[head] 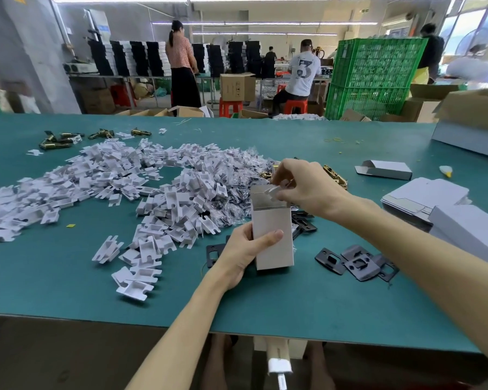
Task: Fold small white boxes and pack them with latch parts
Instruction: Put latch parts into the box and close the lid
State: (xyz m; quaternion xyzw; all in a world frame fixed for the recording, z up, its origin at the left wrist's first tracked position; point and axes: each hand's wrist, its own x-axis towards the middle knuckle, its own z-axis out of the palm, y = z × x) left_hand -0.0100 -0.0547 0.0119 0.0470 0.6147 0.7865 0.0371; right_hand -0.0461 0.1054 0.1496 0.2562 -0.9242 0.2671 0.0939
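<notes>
The left hand (245, 249) is gripping the small white box (273, 243) upright over the worktop (321, 299), with its long axis vertical and its open mouth facing up. Directly above that mouth, the right hand (304, 187) is pinching a white card insert (275, 190) at the rim. Heaped inserts (152, 187) are lying to the left and black strike plates (355, 261) to the right. A brass latch (335, 175) is lying behind the right hand, and none of these is obstructing the mouth.

Teal table (293, 305), white inserts (110, 178), black plates (358, 263)
</notes>
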